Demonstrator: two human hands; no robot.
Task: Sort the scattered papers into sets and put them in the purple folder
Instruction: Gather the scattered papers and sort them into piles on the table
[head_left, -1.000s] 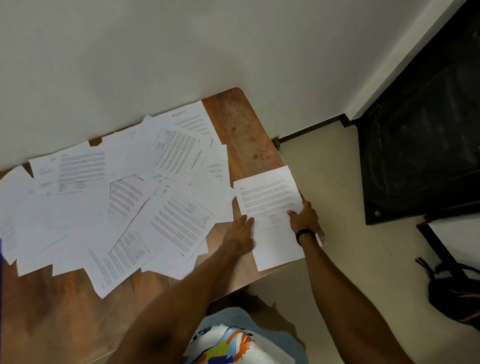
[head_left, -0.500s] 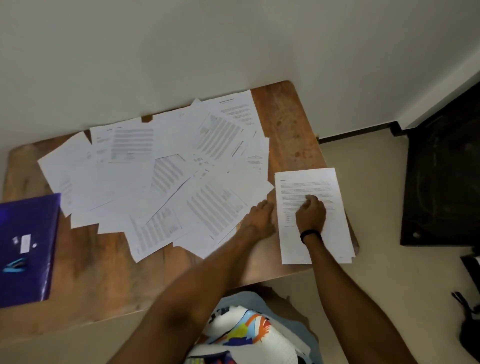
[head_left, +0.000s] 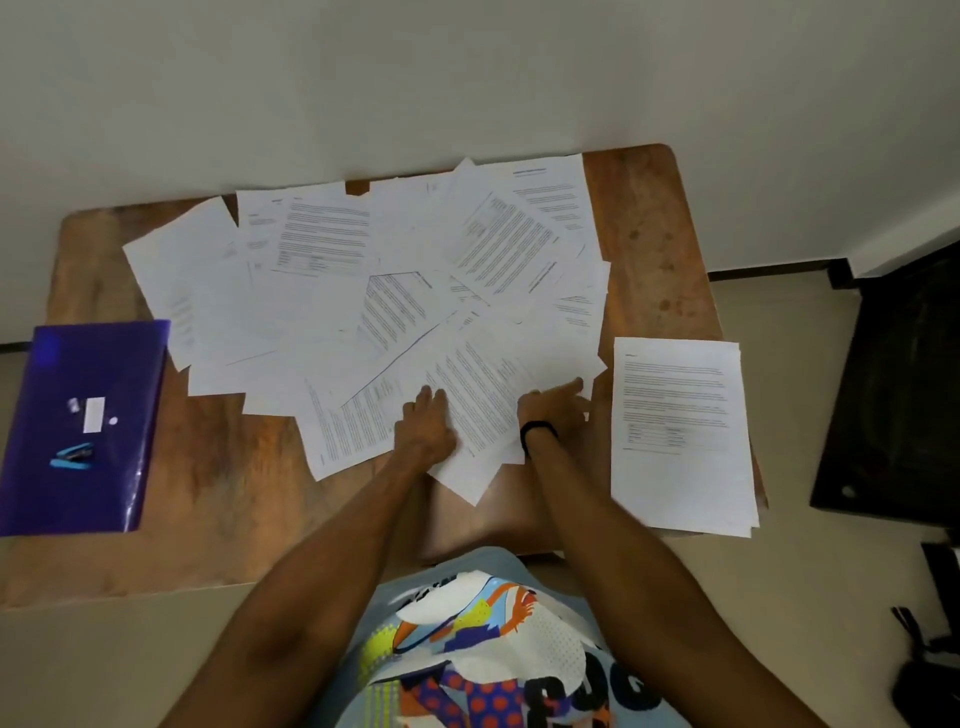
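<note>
Several printed white papers (head_left: 374, 291) lie fanned and overlapping across the middle of the wooden table (head_left: 649, 249). A squared stack of sheets (head_left: 680, 436) sits apart at the table's right edge. The purple folder (head_left: 83, 426) lies closed at the left edge. My left hand (head_left: 423, 428) rests with straight fingers on the front sheets of the spread. My right hand (head_left: 550, 410), with a black wristband, lies flat on the sheet beside it, fingers pointing right toward the stack.
A small blue stapler (head_left: 72, 457) and a white label lie on the folder. A white wall runs behind the table. A black cabinet (head_left: 898, 384) stands on the floor to the right, a dark bag (head_left: 930, 675) below it.
My right hand has left the stack at the right and now lies on the scattered sheets. My left hand has slid onto the spread. The view has swung left.
</note>
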